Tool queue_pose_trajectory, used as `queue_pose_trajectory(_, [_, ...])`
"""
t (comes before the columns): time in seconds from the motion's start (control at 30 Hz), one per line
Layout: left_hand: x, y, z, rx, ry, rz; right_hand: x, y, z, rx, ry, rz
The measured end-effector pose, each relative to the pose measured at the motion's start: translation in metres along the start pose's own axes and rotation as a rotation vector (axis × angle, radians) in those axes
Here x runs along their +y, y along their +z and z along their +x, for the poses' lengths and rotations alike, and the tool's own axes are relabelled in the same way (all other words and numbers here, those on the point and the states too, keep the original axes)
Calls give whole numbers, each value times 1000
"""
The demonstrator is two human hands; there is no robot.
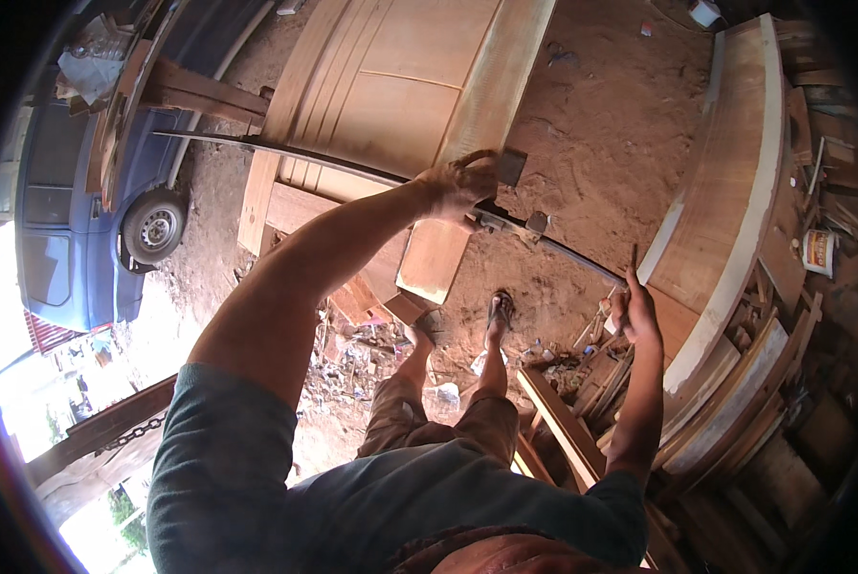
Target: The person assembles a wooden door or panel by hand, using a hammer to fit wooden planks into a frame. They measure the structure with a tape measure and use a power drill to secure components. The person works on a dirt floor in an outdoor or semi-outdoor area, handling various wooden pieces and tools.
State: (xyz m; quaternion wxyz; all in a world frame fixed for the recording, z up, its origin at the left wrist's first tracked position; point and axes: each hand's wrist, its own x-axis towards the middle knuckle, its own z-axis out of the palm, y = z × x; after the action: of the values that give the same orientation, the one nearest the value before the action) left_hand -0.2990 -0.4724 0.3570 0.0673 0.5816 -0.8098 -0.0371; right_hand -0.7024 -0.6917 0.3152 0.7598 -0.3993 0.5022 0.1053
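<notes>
**A long metal clamp held over the dirt floor**

The ground here is brown dirt (601,124), with wood scraps (582,368) lying near the person's feet. A blue van (75,239) is parked far to the left. A big wooden door panel (390,105) lies flat on the dirt, and a curved wooden frame (735,191) sits on the right.

The person holds a long metal bar clamp (371,174) up in the air, above the door panel. It runs from the upper left down to the lower right. The left hand (457,187) is wrapped around the bar near its middle, just beside a small square block (511,165), with its fingers clamped tight on the bar. The right hand (635,311) has its fingers closed around the far lower end.

The bar looks stiff and hard, and likely heavy because it is so long. It bends a little in the picture, but the camera may do that. Holding it with two hands set well apart, as now, seems the steady way.
</notes>
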Motion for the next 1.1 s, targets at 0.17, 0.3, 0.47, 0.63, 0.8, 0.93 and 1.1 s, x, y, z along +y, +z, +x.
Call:
queue_pose_trajectory(0.17, [-12,29,-4,39,4,-102,69,-48,28,289,-852,-496])
queue_pose_trajectory(0.3, [-7,12,2,146,50,-85,46,0,-21,401,-957,-1072])
queue_pose_trajectory(0.47, [-10,22,-12,-46,-11,-89,16,-7,-5,302,-754,-877])
queue_pose_trajectory(0.63, [-5,8,2,-35,-13,-5,-20,-18,17,34,-72,-241])
queue_pose_trajectory(0.8, [-7,11,4,-122,-32,-26,16,-31,26,36,-234,115])
queue_pose_trajectory(0.93, [-3,1,4,-121,-27,-60,16,5,-8,609,-1165,-1106])
queue_pose_trajectory(1.1, [-4,4,6,-123,-16,-81,-8,6,7,307,-1345,-1408])
